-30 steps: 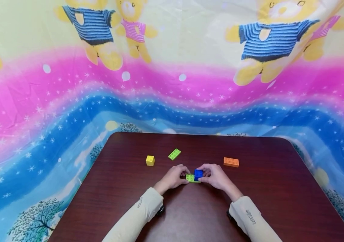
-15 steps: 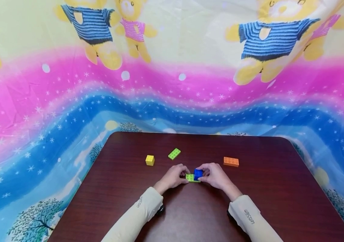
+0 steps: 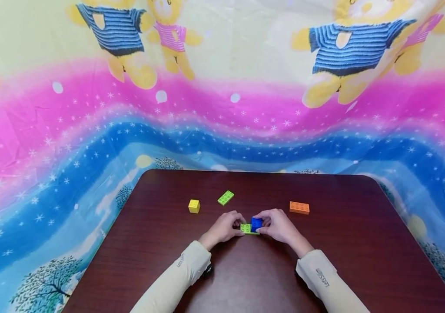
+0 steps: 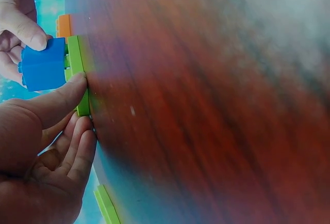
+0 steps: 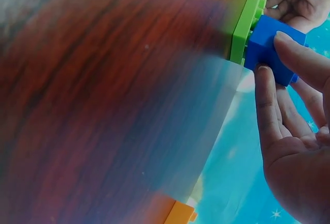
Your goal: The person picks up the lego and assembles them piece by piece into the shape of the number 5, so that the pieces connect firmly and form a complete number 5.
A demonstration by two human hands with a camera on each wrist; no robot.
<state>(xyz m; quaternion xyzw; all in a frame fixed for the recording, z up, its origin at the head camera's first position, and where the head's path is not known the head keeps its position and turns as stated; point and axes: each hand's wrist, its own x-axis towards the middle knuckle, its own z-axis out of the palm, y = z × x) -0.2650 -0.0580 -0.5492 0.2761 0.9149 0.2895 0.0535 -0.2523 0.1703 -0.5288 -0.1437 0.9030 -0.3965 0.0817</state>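
my left hand [image 3: 224, 228] pinches the left end of the green plate [image 3: 245, 228], long axis sideways; my right hand [image 3: 280, 226] pinches the blue block [image 3: 256, 224] over its right end (gap showing, likely unseated).

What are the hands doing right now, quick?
Left hand: closed, holding the nearer green brick by one end.
Right hand: closed, holding the blue block between thumb and fingers.
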